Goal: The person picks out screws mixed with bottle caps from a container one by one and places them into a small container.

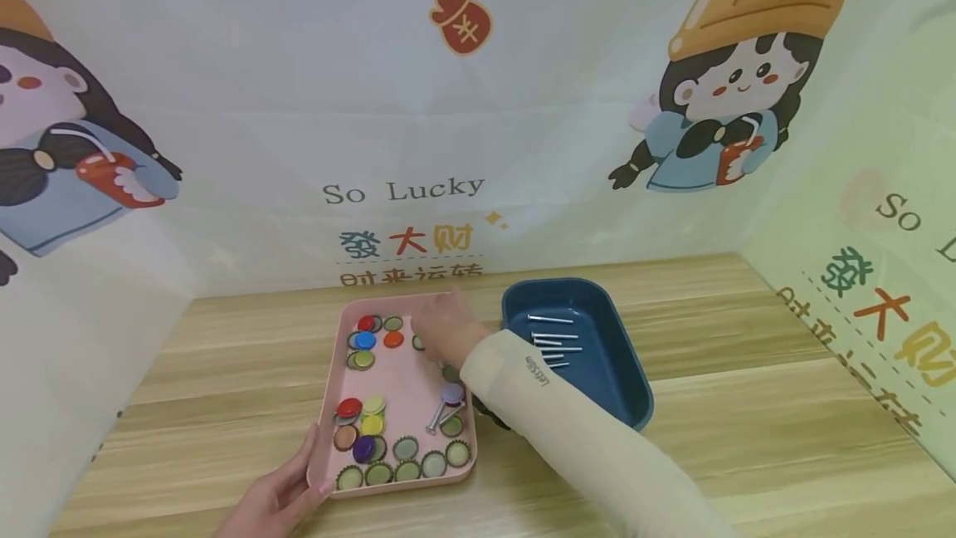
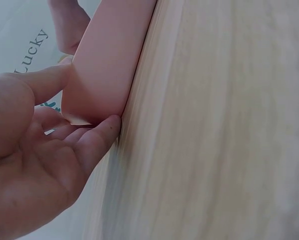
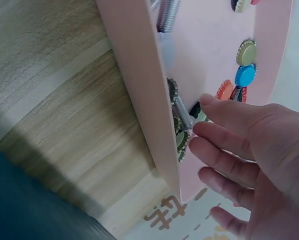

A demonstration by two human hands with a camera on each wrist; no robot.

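A pink tray (image 1: 403, 388) holds many bottle caps, some plain with pale undersides up, others red, blue, yellow, orange and purple. My left hand (image 1: 276, 492) grips its near left corner; in the left wrist view the thumb lies at the rim and the fingertips are at the bottom edge. Over the tray's far right part is my right hand (image 1: 446, 326). In the right wrist view its fingers are loosely bent, with the fingertips right by the head of a silver bolt (image 3: 182, 112) lying among caps along the wall. More bolts (image 1: 436, 415) lie by a lilac cap (image 1: 452, 393).
A dark blue tray (image 1: 623, 372) stands to the right, with several silver bolts (image 1: 555, 337) inside; the right sleeve (image 1: 568, 430) crosses in front of it. Both trays are on a wood-grain table (image 1: 717, 355), backed by a printed white cloth (image 1: 553, 123).
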